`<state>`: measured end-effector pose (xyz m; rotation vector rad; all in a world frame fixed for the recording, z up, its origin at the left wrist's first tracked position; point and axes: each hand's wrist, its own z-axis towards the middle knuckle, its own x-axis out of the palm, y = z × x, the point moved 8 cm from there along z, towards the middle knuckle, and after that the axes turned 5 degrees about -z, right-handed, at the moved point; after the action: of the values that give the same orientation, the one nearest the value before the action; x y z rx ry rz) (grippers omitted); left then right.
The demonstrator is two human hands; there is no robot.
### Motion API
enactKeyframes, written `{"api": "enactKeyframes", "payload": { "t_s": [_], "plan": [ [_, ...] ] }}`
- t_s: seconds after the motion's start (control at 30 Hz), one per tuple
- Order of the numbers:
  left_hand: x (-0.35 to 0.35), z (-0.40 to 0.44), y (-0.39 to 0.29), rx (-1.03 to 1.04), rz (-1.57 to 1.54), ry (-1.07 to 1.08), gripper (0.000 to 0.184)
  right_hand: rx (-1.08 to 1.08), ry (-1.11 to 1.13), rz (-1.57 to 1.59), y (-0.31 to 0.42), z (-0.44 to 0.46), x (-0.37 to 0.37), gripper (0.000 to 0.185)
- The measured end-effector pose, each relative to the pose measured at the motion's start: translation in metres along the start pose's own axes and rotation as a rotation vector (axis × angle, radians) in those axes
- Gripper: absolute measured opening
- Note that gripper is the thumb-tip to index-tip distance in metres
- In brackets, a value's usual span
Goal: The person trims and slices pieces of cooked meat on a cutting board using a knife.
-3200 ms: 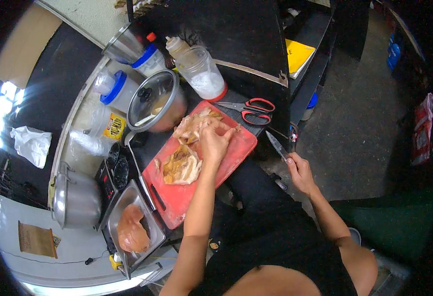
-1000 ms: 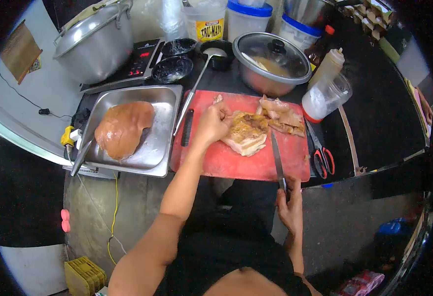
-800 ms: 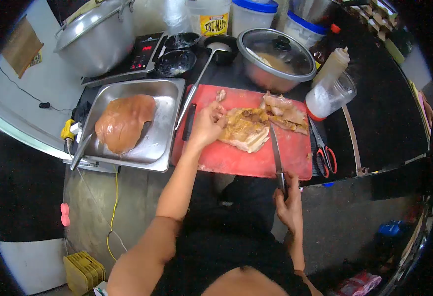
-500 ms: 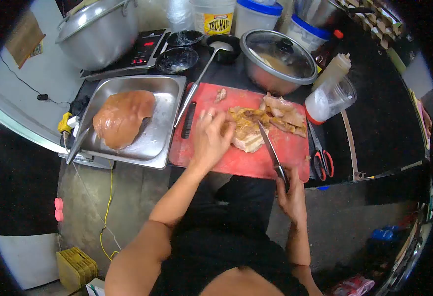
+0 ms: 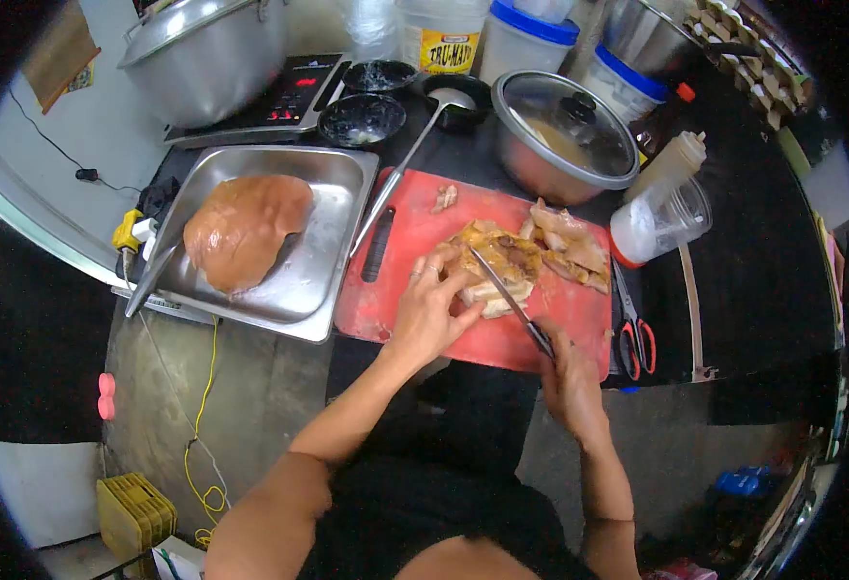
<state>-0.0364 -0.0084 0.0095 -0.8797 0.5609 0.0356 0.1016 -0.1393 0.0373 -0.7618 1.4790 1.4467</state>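
A browned slab of meat [image 5: 495, 253] lies on the red cutting board [image 5: 395, 300]. My left hand [image 5: 431, 311] rests against its left and near side, fingers apart. My right hand [image 5: 571, 379] is wrapped round the black handle of a knife [image 5: 502, 290], whose blade lies over the slab with its tip near the middle top. Flatter meat pieces [image 5: 568, 244] sit at the board's right, and a small scrap [image 5: 445, 198] lies near its far edge.
Left of the board stands a steel tray [image 5: 323, 261] with a large piece of meat [image 5: 248, 232]; a ladle [image 5: 395, 174] lies between. Scissors [image 5: 634, 333] are at the right. Behind stand a lidded bowl [image 5: 565, 135], a jar [image 5: 661, 222], black bowls [image 5: 362, 120] and a pot [image 5: 202, 68].
The view has swung round from the earliest frame. My left hand has moved from the small scrap to the slab. My right hand has brought the knife from the side over the slab.
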Motion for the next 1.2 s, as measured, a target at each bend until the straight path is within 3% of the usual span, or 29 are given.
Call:
{"api": "enactKeyframes", "payload": {
  "t_s": [0.23, 0.43, 0.63, 0.93, 1.03, 1.2],
  "plan": [
    [0.003, -0.004, 0.014, -0.051, -0.006, 0.044, 0.030, -0.027, 0.012, -0.124, -0.001, -0.003, 0.011, 0.048],
    [0.001, -0.001, 0.011, -0.058, 0.061, 0.086, 0.031, 0.077, 0.058, -0.060, -0.004, -0.009, 0.013, 0.045],
    [0.004, 0.000, 0.013, -0.034, 0.072, 0.089, 0.030, 0.020, -0.016, -0.025, 0.001, -0.012, 0.010, 0.042],
    [0.005, 0.004, 0.018, -0.044, 0.067, 0.120, 0.027, 0.187, -0.212, 0.220, -0.027, -0.027, -0.003, 0.039],
    [0.002, 0.013, 0.017, -0.032, 0.073, 0.159, 0.026, 0.161, -0.369, 0.310, -0.019, -0.033, -0.018, 0.036],
    [-0.001, 0.035, 0.023, -0.012, 0.167, 0.117, 0.022, 0.234, -0.326, 0.388, -0.035, -0.044, -0.010, 0.034]
  ]
}}
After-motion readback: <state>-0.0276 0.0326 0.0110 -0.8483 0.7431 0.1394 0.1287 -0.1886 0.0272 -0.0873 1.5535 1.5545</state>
